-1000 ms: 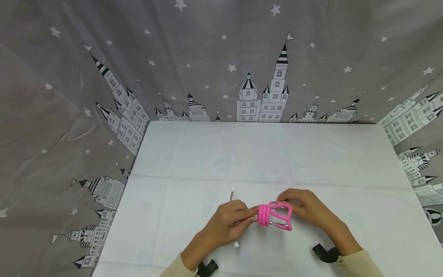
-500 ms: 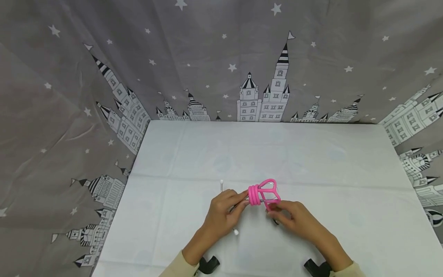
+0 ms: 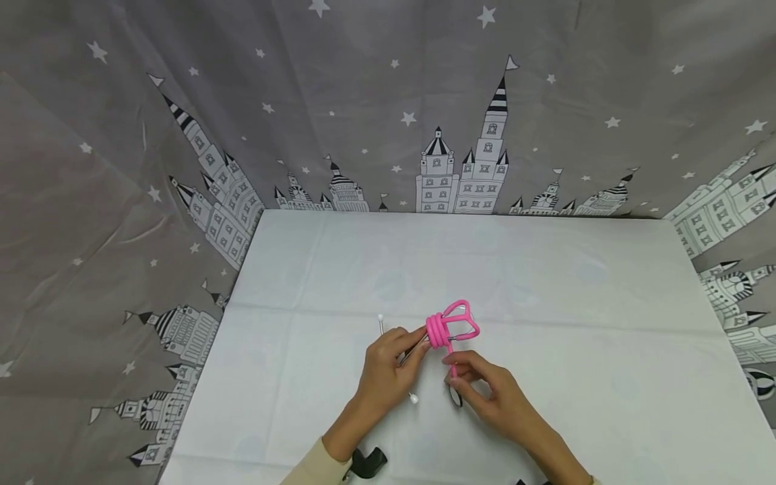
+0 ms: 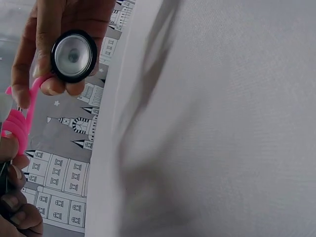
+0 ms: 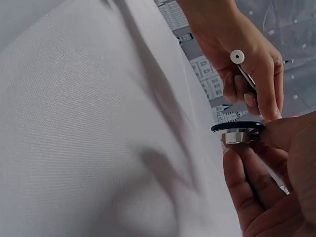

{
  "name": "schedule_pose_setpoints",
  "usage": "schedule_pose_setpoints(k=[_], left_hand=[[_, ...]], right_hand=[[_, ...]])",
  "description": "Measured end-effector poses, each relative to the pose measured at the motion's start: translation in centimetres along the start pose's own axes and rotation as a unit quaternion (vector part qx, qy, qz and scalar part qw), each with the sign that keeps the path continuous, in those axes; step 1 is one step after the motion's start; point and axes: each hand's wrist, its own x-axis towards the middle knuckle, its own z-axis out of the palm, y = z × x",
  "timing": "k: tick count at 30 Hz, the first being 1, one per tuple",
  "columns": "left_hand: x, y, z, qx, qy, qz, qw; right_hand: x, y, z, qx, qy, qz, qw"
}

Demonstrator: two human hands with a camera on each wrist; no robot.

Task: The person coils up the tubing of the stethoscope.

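Observation:
A stethoscope with pink tubing (image 3: 435, 331) is held up over the white table. Several turns of the tubing wrap round its metal ear tubes, with a forked loop standing out beyond them. My left hand (image 3: 386, 369) grips the ear tubes just below the coil. White ear tips (image 3: 413, 399) stick out on both sides of that hand. Between thumb and fingers, my right hand (image 3: 494, 397) pinches the tubing's free end close to the chest piece (image 4: 73, 57). The chest piece is round and metallic with a black rim, and its pale face shows in the left wrist view.
The white-covered table (image 3: 545, 283) spreads beneath both hands. A grey curtain (image 3: 364, 87) printed with castles and stars hangs behind it and at the sides. A black wrist mount (image 3: 368, 463) sits by the left sleeve (image 3: 318, 465).
My right hand has come round from the coil's far right to below it, drawing the tubing end and chest piece down toward me. The left hand has shifted slightly left and away from me.

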Motion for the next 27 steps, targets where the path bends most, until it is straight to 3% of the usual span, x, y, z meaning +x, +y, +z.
schedule_pose_setpoints(k=[5,12,21,27], left_hand=[[0.0,0.0,0.1,0.003,-0.015,-0.023,0.9996],[0.0,-0.2,0.0,0.010,-0.013,-0.025,0.9995],[-0.1,-0.3,0.1,0.012,-0.008,-0.026,0.9996],[-0.2,-0.1,0.2,0.015,-0.007,-0.022,0.9996]], right_hand=[[0.0,-0.2,0.3,0.021,-0.001,0.005,1.000],[0.0,-0.7,-0.1,0.041,0.001,0.027,0.999],[-0.1,-0.8,0.5,0.054,0.030,-0.011,0.998],[-0.3,-0.4,0.9,0.095,0.046,0.036,0.994]])
